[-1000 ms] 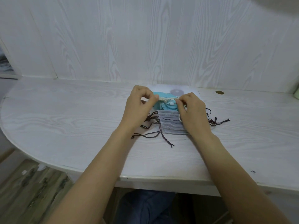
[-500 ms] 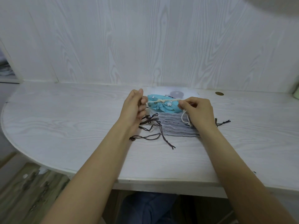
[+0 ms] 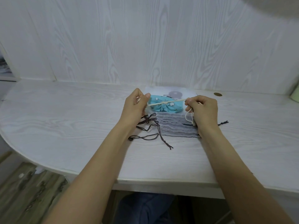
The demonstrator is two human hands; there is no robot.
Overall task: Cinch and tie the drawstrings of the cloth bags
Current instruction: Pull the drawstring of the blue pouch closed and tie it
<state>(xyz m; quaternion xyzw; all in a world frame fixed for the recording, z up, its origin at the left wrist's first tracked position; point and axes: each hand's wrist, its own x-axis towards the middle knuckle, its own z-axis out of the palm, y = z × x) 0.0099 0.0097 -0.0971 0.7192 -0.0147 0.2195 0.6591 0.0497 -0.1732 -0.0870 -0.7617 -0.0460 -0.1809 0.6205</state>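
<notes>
Left hand [image 3: 135, 106] and right hand [image 3: 202, 109] each pinching an end of a cream cord [image 3: 165, 102], pulled taut across the puckered mouth of a turquoise printed cloth bag [image 3: 166, 106] — soft, gathered folds. Beneath it, on the white wood-grain table [image 3: 64, 120], a stack of flat grey cloth bags [image 3: 176, 126] with fuzzy edges — thin dark strings [image 3: 150, 133] straggling leftward. Behind, a sheet of white paper [image 3: 186, 92].

White wood-grain tabletop [image 3: 68, 120] with a rounded left end, stack of grey cloth bags [image 3: 176, 126] on it, dark drawstrings [image 3: 150, 130] trailing to its left, white printed sheet [image 3: 174, 92] behind, small brass disc [image 3: 217, 94] at right
</notes>
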